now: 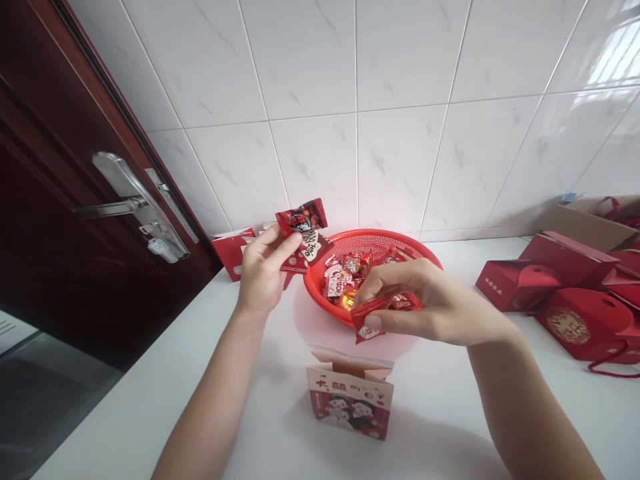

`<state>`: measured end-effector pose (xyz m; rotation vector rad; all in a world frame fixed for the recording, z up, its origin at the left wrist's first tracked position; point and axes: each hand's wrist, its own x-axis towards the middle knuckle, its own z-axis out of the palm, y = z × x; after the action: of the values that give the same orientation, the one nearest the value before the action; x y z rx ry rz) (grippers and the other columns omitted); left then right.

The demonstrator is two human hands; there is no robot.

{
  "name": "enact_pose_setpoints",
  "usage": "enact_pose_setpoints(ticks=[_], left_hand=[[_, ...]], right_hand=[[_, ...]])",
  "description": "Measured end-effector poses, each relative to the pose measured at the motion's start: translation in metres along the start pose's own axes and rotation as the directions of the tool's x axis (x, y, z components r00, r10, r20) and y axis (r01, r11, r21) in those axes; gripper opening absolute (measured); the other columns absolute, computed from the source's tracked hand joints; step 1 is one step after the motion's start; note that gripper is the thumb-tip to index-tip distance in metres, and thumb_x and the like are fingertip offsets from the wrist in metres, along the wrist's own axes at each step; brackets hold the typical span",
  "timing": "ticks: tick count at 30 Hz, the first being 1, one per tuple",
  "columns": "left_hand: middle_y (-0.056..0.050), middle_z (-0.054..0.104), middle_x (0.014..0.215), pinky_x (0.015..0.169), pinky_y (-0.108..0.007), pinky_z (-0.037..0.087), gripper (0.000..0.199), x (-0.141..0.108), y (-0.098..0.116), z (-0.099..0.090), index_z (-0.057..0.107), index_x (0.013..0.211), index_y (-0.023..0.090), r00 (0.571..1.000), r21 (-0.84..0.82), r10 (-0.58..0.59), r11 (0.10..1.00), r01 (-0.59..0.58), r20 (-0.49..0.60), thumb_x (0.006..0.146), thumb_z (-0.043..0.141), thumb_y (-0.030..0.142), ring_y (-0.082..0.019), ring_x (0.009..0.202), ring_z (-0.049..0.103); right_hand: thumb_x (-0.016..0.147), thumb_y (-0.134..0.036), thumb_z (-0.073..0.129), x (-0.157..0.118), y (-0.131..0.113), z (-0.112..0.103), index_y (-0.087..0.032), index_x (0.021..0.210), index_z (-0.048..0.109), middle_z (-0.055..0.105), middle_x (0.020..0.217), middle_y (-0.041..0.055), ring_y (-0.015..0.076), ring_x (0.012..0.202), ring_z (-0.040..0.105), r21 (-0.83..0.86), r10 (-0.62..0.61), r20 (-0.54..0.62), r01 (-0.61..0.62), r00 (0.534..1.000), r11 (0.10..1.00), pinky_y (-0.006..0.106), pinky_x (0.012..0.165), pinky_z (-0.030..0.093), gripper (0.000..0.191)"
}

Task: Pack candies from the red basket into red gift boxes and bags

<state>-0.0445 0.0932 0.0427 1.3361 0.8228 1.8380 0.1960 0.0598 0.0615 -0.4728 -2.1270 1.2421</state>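
Pinched between the thumb and fingers of my left hand [263, 277] are a dark red wrapped candy [313, 215] and a brownish-red packet [316, 247] with cream lettering. My right hand [430, 303] is closed on a small red wrapped candy [369, 328] over the front rim of a red plastic basket [316, 287]. Several more wrapped candies [345, 277] lie in the basket, partly hidden behind my right hand. Nearer to me, a red and cream paper gift box [353, 400] with cartoon figures stands upright, its top open.
Red paper boxes [565, 320] and a cardboard carton [590, 223] crowd the right of the white table [270, 413]. Behind my left hand are more red boxes [233, 252]. A tiled wall [320, 153] backs the table; a dark door [55, 220] with a metal handle is at left.
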Motion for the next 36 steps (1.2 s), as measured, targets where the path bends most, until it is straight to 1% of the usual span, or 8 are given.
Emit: enact_pose_setpoints(ticks=[6,10,12,15,19,25,30,36], left_hand=[[-0.003,0.074,0.073,0.062,-0.029,0.058,0.026,-0.010,0.035,-0.018,0.083,0.085,0.024,0.979,0.124,0.004,0.992,-0.030,0.204,0.064,0.091,0.039,-0.019,0.067,0.069],[-0.008,0.077,0.080,0.066,-0.035,0.059,0.014,-0.016,0.055,-0.033,0.085,0.082,0.026,0.892,0.258,0.056,0.947,-0.190,0.449,0.073,0.086,0.037,-0.024,0.072,0.070],[-0.009,0.078,0.082,0.060,-0.033,0.058,0.009,-0.018,0.064,-0.036,0.085,0.086,0.027,0.785,0.304,0.003,0.921,-0.243,0.619,0.078,0.081,0.028,-0.023,0.067,0.069],[-0.009,0.079,0.089,0.054,-0.025,0.055,0.030,-0.021,0.076,-0.033,0.084,0.102,0.032,0.532,0.304,-0.130,0.918,-0.256,0.837,0.082,0.074,0.012,-0.019,0.062,0.070],[-0.012,0.080,0.095,0.067,-0.025,0.059,0.043,-0.030,0.083,-0.021,0.080,0.114,0.031,0.294,0.317,-0.249,0.924,-0.213,0.923,0.084,0.067,0.004,-0.022,0.076,0.076],[-0.012,0.081,0.096,0.077,-0.029,0.060,0.048,-0.047,0.082,-0.014,0.078,0.116,0.030,0.200,0.320,-0.274,0.912,-0.256,0.941,0.086,0.055,0.001,-0.024,0.085,0.077],[-0.010,0.081,0.091,0.091,-0.035,0.057,0.042,-0.059,0.078,-0.007,0.078,0.107,0.024,0.108,0.306,-0.287,0.893,-0.331,0.952,0.085,0.050,0.001,-0.025,0.086,0.075],[-0.007,0.080,0.086,0.084,-0.030,0.056,0.031,-0.069,0.061,-0.004,0.079,0.095,0.023,0.095,0.354,-0.343,0.873,-0.336,0.935,0.084,0.056,0.005,-0.021,0.077,0.073]], right_hand=[[0.088,-0.024,0.075,-0.022,-0.015,-0.015,-0.019,0.088,0.071,0.075,0.083,0.0055,0.0181,0.074,0.071,-0.088,-0.090,-0.263,0.069,0.961,0.994,0.029,0.063,0.058,0.007],[0.087,-0.026,0.077,-0.040,-0.015,-0.031,-0.024,0.086,0.073,0.074,0.081,0.0048,0.0183,0.068,0.070,-0.164,-0.194,-0.461,0.132,0.866,0.978,0.031,0.058,0.058,0.005],[0.087,-0.028,0.078,-0.047,-0.014,-0.036,-0.026,0.087,0.074,0.074,0.081,0.0045,0.0190,0.068,0.070,-0.194,-0.218,-0.520,0.134,0.826,0.972,0.032,0.059,0.059,0.005],[0.087,-0.031,0.079,-0.050,-0.014,-0.039,-0.028,0.087,0.074,0.073,0.079,0.0043,0.0199,0.067,0.070,-0.212,-0.233,-0.534,0.138,0.813,0.968,0.033,0.058,0.059,0.006],[0.088,-0.027,0.077,-0.043,-0.018,-0.032,-0.026,0.086,0.074,0.073,0.075,0.0039,0.0176,0.063,0.069,-0.217,-0.208,-0.469,0.116,0.858,0.969,0.030,0.054,0.057,0.004],[0.088,-0.024,0.075,-0.021,-0.019,-0.004,-0.020,0.086,0.070,0.074,0.078,0.0040,0.0174,0.072,0.070,-0.174,-0.102,-0.193,0.068,0.976,0.982,0.029,0.065,0.058,0.007],[0.088,-0.017,0.070,-0.007,-0.013,0.018,-0.018,0.083,0.065,0.070,0.078,0.0016,0.0144,0.072,0.063,-0.226,-0.068,-0.062,0.052,0.996,0.973,0.026,0.065,0.053,0.007],[0.086,-0.010,0.065,-0.003,-0.009,0.036,-0.020,0.080,0.061,0.068,0.073,-0.0021,0.0114,0.063,0.056,-0.351,-0.010,-0.082,-0.019,0.997,0.936,0.023,0.058,0.044,0.013]])
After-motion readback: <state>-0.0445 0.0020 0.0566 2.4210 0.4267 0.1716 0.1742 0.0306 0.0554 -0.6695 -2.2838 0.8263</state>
